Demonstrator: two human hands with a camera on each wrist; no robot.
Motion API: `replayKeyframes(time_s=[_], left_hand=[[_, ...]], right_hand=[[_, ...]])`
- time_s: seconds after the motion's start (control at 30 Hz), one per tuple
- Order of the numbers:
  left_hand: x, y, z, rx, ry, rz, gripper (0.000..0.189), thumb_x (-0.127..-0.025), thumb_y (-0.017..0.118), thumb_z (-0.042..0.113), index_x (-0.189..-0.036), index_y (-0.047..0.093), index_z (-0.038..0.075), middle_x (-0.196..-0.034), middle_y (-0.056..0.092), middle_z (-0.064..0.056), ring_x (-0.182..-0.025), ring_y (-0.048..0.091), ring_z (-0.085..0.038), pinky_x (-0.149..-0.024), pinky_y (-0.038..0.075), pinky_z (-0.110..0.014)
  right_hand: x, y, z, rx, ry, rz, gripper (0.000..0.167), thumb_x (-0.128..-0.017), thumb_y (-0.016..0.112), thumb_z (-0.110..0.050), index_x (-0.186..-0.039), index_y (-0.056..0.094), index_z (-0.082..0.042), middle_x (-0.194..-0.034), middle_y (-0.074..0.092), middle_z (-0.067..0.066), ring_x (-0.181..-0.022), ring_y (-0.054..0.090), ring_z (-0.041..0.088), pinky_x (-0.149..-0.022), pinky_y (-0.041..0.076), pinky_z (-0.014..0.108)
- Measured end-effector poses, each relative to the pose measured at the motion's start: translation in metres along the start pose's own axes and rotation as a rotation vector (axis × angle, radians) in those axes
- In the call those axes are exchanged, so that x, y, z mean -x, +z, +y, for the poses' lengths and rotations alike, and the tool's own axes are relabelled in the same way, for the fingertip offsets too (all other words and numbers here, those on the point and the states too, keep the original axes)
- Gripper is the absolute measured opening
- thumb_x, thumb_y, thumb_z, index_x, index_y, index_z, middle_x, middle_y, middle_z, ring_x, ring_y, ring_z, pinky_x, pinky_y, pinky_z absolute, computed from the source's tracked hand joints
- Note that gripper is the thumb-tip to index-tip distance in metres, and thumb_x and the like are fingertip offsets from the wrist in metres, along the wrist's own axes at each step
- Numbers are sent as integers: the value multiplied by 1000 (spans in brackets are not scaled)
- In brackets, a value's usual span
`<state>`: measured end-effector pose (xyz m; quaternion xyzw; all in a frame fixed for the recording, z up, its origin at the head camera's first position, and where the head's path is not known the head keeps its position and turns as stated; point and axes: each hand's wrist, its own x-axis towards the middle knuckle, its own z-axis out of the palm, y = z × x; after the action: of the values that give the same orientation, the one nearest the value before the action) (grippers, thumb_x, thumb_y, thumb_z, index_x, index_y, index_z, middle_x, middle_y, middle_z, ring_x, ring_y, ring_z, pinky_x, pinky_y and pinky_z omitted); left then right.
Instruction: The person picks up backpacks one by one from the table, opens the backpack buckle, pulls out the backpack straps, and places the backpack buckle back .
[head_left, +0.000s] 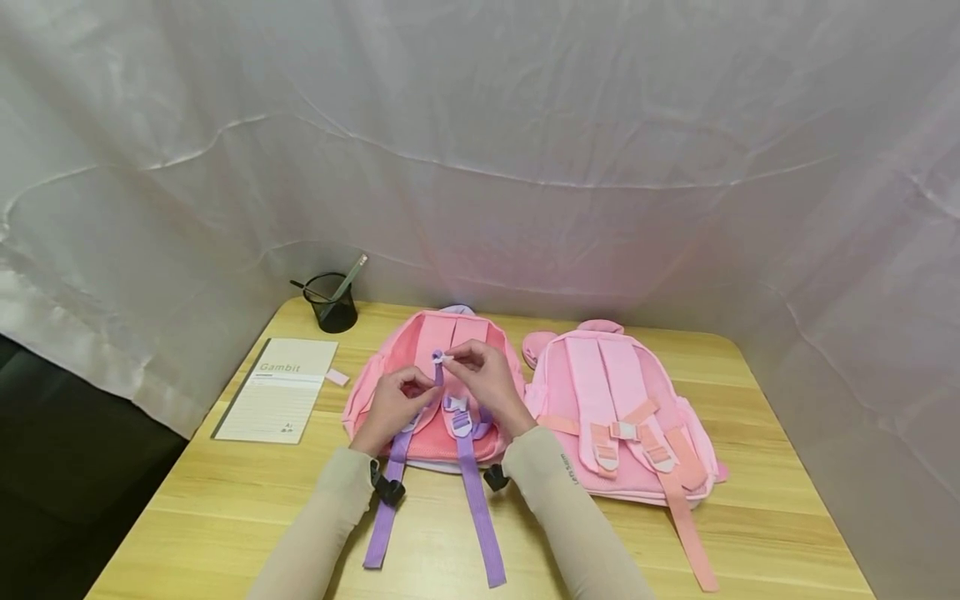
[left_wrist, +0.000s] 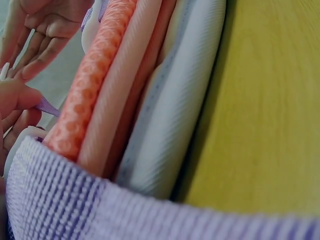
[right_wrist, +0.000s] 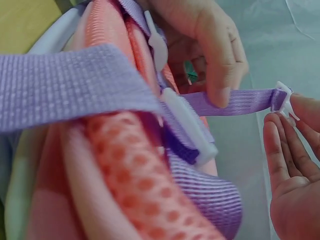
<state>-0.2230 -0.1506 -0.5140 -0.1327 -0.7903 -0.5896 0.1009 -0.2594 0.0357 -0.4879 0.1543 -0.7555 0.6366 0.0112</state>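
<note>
A coral-pink backpack (head_left: pixel 432 332) lies on the table with its shoulder straps facing up. My left hand (head_left: pixel 393 407) pinches a short purple strap (right_wrist: pixel 245 102) between thumb and finger, raised above the pack. At that strap's end is a white plastic buckle piece (right_wrist: pixel 283 99), which my right hand (head_left: pixel 489 382) holds by the fingertips; its other fingers extend in the right wrist view. Below the hands, another white buckle (head_left: pixel 455 405) sits on a purple shoulder strap. Two long purple strap tails (head_left: pixel 480 517) hang toward the table's front, passing beside my wrists.
A lighter pink backpack (head_left: pixel 581 400) with orange straps lies at the right, close against the first. On the left are a notebook (head_left: pixel 277 396), a small pink eraser-like block (head_left: pixel 337 377) and a black mesh pen cup (head_left: pixel 337 317). Grey curtains (head_left: pixel 525 150) surround the wooden table.
</note>
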Motion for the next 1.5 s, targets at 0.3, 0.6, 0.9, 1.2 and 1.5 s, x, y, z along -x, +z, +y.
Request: replayKeyframes(time_s=[0.3, 0.6, 0.9, 1.2, 1.5], left_hand=[[1, 2, -2, -27, 0, -43, 5, -88, 80, 2, -90, 76, 2, -89, 75, -12, -82, 64, -11, -82, 56, -38], [1, 3, -5, -37, -5, -58, 6, -89, 80, 2, -93, 75, 2, -90, 75, -11, -84, 64, -12, -86, 56, -46], [-5, 3, -32, -42, -7, -68, 7, -89, 81, 8, -94, 77, 7, -92, 76, -7, -87, 66, -14, -86, 57, -45], [-7, 1, -34, -22, 22, -68, 10, -90, 82, 18, -98, 76, 15, -91, 75, -3, -83, 67, -15, -77, 54, -22], [-12, -4, -24, -138, 19, -137, 18, -91, 82, 22, -106, 74, 21, -94, 74, 3, -86, 68, -14, -80, 56, -26]], right_hand=[[0, -7, -8, 13, -24, 14, 23, -95, 75, -9, -114, 72, 5, -114, 74, 22, -110, 71, 35, -102, 55, 43], [-2, -10, -2, 10, -63, 32, 18, -94, 76, -10, -109, 75, -1, -108, 75, 17, -103, 73, 26, -98, 57, 36], [-2, -14, -5, 40, -53, 15, 18, -94, 76, -10, -111, 74, -2, -108, 76, 15, -103, 74, 24, -96, 57, 32], [-4, -25, -11, 20, -29, -18, 19, -96, 73, -7, -113, 73, 1, -110, 74, 19, -105, 73, 27, -96, 58, 32], [-2, -51, -8, 118, -12, -70, 21, -96, 74, -13, -116, 75, -6, -116, 74, 11, -108, 72, 24, -98, 57, 33]])
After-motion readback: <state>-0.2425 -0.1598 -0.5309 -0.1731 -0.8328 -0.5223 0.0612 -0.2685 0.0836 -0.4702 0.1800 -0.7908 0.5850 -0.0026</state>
